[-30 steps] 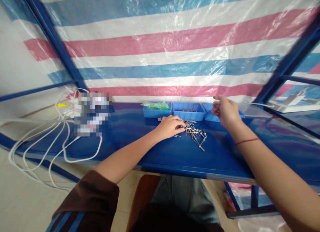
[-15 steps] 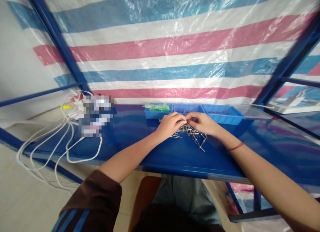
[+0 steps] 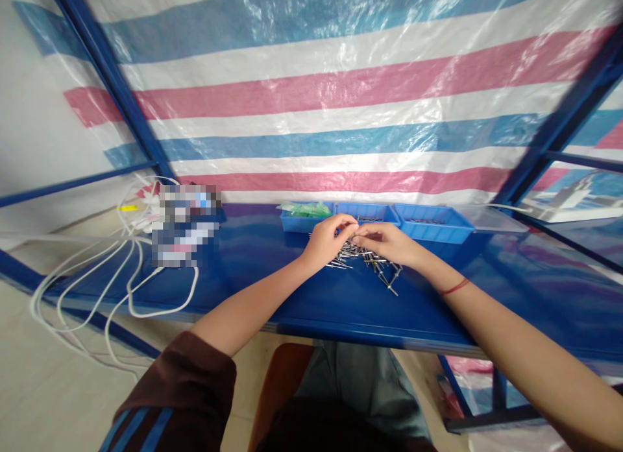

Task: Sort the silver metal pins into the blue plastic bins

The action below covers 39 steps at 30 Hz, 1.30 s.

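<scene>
A heap of thin silvery metal pins with collars, which look like blind rivets (image 3: 381, 264), lies on the blue tabletop. Over its left part my left hand (image 3: 329, 240) is closed, thumb and forefinger tips pinched together. My right hand (image 3: 389, 242) comes in from the other side, also in a pinch, its fingertips nearly meeting the left ones above the heap. Whatever sits between the fingertips is too small to make out. Both hands cover part of the heap.
Behind the hands stand blue bins: the left bin (image 3: 292, 224) holds green plastic bags, while the middle bin (image 3: 384, 212) and right bin (image 3: 438, 231) hold small metal pieces. White cables (image 3: 139, 296) loop over the left side of the blue table (image 3: 311, 312). Blue posts flank a striped sheet (image 3: 341, 102).
My left hand has lifted slightly, its fingers drawn into a tighter pinch. My right hand has shifted slightly left and down, fingers now stretched toward the left fingertips. The heap looks unchanged.
</scene>
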Tool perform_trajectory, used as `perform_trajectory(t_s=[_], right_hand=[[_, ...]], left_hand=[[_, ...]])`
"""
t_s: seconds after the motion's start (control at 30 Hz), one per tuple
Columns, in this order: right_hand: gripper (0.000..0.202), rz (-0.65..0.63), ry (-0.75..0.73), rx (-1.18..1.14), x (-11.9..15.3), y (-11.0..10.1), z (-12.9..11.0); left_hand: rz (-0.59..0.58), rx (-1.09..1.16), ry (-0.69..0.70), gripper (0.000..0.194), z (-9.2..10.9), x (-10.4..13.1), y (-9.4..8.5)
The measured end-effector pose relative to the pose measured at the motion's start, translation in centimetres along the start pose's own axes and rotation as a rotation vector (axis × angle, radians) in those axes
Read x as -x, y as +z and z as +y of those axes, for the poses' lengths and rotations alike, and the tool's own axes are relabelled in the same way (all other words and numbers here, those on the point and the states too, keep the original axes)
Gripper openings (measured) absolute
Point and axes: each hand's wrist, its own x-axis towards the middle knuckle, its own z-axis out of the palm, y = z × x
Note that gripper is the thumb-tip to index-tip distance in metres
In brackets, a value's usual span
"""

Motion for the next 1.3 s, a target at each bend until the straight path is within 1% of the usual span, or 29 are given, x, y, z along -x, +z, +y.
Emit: perform_trajectory(t_s=[0.13, 0.23, 0.3, 0.4, 0.53, 0.73, 0.9, 1.1, 1.17, 1.3], right_hand=[[0.029, 0.105, 0.037, -0.054, -0.2, -0.2, 0.1], [0.031, 0.232, 0.084, -0.086, -0.3, -0.4, -0.2], [0.032, 0.308, 0.11, -0.117, -0.3, -0.6, -0.6], [0.032, 0.366, 0.108, -0.134, -0.2, -0.7, -1.1], [0.03, 0.378, 0.083, -0.081, -0.2, -0.6, -1.3], [0.032, 0.36, 0.061, -0.089, -0.2, -0.4, -0.9], [0.033, 0.356, 0.044, -0.09, -0.2, -0.3, -0.8], [0.03, 0.337, 0.016, -0.162, -0.3, -0.1, -0.5], [0.028, 0.336, 0.001, -0.158, -0.3, -0.1, -0.5], [0.028, 0.353, 0.03, -0.079, -0.3, -0.4, -0.6]], left_hand=[[0.022, 0.045, -0.044, 0.01, 0.0, -0.1, 0.0], [0.02, 0.04, -0.095, 0.012, -0.4, -0.2, 0.1], [-0.018, 0.04, -0.117, 0.012, -0.7, -0.1, 0.3], [-0.101, 0.049, -0.123, 0.015, -1.2, 0.1, 0.7], [-0.139, 0.082, -0.117, 0.023, -1.0, 0.3, 0.7], [-0.178, 0.097, -0.102, 0.021, -0.7, 0.2, 0.5], [-0.16, 0.147, -0.106, 0.017, -0.6, 0.2, 0.6], [-0.175, 0.162, -0.124, 0.015, -0.7, 0.0, 0.6], [-0.147, 0.167, -0.118, 0.014, -0.8, 0.0, 0.7], [-0.019, 0.109, -0.1, 0.012, -1.2, -0.1, 0.6]])
